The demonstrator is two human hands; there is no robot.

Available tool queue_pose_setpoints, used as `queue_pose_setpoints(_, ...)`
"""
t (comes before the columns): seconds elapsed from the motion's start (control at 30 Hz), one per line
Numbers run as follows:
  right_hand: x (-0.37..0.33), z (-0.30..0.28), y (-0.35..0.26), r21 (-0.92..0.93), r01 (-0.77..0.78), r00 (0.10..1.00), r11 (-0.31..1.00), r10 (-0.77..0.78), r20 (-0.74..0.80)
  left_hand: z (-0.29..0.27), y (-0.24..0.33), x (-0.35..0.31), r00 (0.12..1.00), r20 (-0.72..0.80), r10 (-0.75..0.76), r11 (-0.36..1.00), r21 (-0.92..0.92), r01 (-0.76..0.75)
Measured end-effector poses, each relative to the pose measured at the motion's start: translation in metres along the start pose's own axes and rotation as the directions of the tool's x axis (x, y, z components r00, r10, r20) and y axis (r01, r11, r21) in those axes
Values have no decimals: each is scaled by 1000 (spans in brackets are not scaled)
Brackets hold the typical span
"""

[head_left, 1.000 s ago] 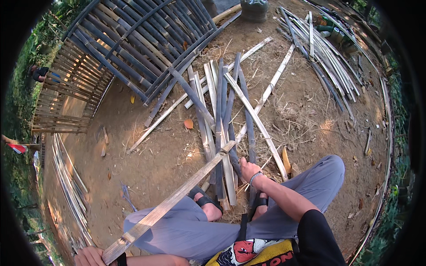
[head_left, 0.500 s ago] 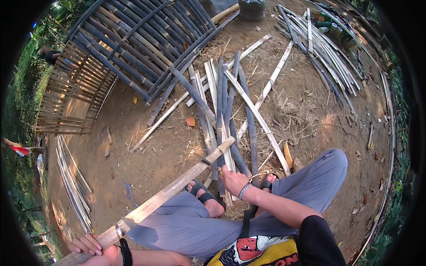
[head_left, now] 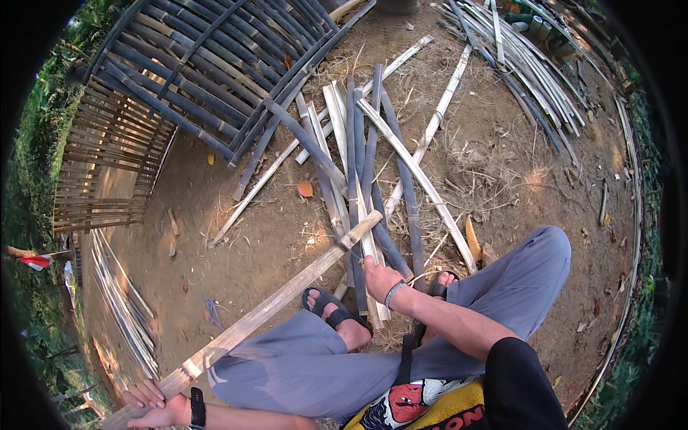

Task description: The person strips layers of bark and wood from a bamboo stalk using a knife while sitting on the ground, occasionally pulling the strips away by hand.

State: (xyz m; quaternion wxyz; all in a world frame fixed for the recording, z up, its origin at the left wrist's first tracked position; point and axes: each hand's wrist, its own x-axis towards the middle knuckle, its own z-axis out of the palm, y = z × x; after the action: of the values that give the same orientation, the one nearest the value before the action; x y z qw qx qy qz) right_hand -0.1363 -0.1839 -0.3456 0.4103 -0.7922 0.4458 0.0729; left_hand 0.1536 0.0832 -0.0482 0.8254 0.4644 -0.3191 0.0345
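A long split bamboo slat [head_left: 276, 304] slants from the lower left up to the middle, its far end above the ground. My left hand [head_left: 154, 403] is closed around its near end, fingers over the top and thumb along the side. My right hand [head_left: 383, 279] is closed beside the slat's far end on a knife [head_left: 350, 246]. The dark blade looks blurred and lies against the slat near its tip; most of the handle is hidden in my fist. Below the slat, several dark and pale bamboo strips [head_left: 412, 179] lie crossed on the ground in front of my feet.
A dark bamboo rack [head_left: 208, 72] stands at the far left, with a lighter slatted panel [head_left: 107, 158] beside it. Bundles of thin strips lie at the far right [head_left: 541, 68] and at the left [head_left: 122, 308]. My sandalled foot [head_left: 337, 315] is close beneath the slat.
The blade has moved slightly up along the slat toward its far end, and my right hand has shifted a little right. The view has tilted slightly. Both hands keep their hold.
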Motion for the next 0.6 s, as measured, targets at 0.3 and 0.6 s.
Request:
queue_pose_setpoints(0.3,4,-6,-4,-80,24,999,996,-25,-21,6,-3,-3,995,-99,-16,999,40,20)
queue_pose_setpoints(0.6,16,2,21,-65,13,997,998,-18,-80,8,-3,-5,997,70,-23,993,-113,31)
